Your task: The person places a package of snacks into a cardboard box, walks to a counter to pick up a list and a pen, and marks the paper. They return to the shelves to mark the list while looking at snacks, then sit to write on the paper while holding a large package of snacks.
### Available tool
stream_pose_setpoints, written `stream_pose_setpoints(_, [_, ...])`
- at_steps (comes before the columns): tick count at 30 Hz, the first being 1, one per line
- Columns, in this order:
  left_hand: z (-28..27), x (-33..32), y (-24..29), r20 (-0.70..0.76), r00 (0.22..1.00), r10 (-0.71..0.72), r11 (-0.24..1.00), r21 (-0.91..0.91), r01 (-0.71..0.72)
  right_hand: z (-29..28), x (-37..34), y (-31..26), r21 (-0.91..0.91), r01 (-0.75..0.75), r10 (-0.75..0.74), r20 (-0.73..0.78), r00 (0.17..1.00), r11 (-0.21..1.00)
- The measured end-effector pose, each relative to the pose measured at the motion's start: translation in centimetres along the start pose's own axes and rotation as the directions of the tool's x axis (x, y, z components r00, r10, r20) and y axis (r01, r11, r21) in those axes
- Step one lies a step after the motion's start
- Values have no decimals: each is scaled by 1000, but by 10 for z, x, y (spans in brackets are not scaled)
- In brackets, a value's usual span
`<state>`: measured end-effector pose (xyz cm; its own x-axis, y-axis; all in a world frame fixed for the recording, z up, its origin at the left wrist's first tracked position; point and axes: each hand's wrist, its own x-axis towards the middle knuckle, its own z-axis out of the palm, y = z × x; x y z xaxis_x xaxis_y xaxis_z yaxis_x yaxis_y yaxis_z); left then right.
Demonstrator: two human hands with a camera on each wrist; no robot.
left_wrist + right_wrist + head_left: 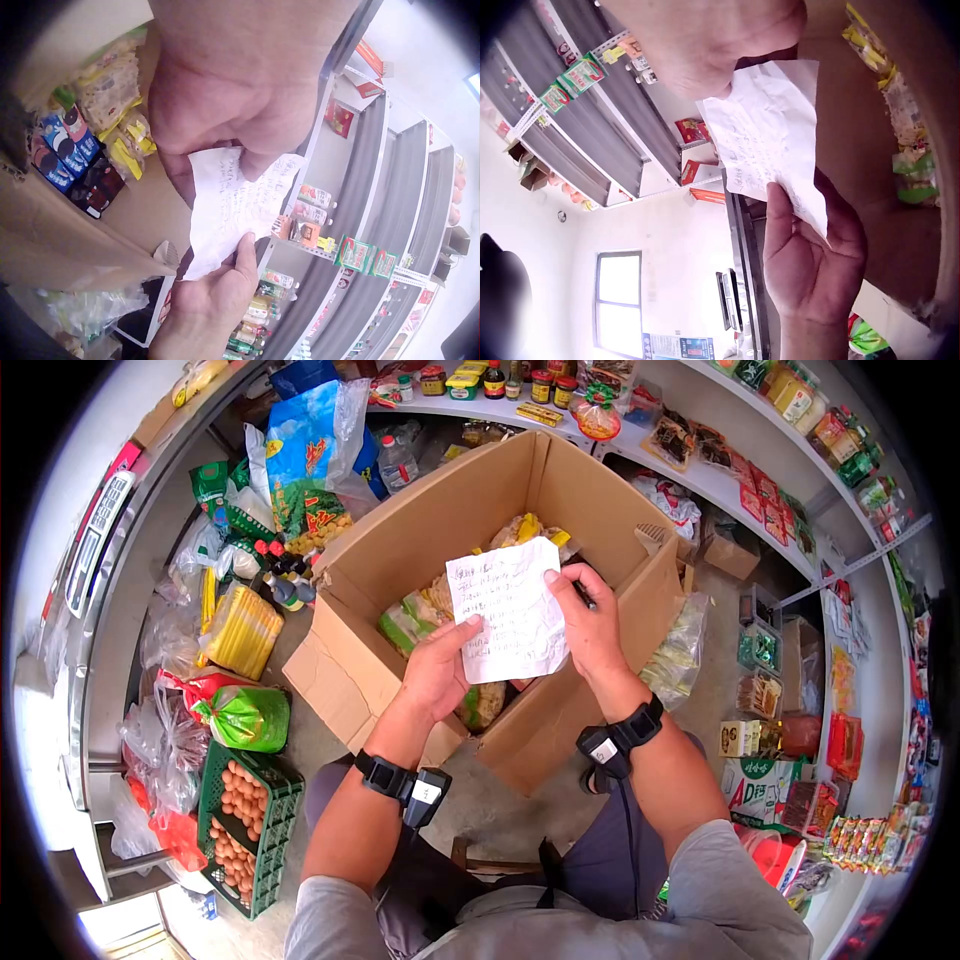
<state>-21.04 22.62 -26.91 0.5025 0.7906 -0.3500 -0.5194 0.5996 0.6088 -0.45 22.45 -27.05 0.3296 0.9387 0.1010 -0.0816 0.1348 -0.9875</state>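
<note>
You held the creased white rectangular paper sheet with handwritten lines [508, 615] between both hands, above the mouth of the big, open, brown cardboard box [430, 510]. Your left hand [440, 663] pinched its left edge low down, and your right hand [590, 622] pinched its right edge near the upper corner, each thumb lying on the written face. Neither hand was nearer, since both touched the sheet, though the right grip sat farther from your body. The sheet's long axis ran away from you, its top leaning slightly left. Below, yellow-and-clear plastic packets [522, 528] showed beyond its top edge and a green-and-clear plastic packet [402, 623] to its left; paper and hands hid the middle of the contents from the head view. The box's walls stood around those packets, and a brown cardboard flap [332, 670] slanted outward on the left. Farther left were a bundle of long yellow packs [243, 632] and, closer to you, a green plastic crate [277, 850] of brown eggs [243, 800]; a clear plastic bag [680, 652] lay right of the box.
</note>
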Motion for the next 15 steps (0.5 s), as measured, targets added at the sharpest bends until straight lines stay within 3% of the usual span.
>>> stream_pose_setpoints(15, [2, -1, 1, -8, 1000, 12, 1000, -1, -12, 0, -1, 1, -8, -5, 5, -3, 1000, 1000])
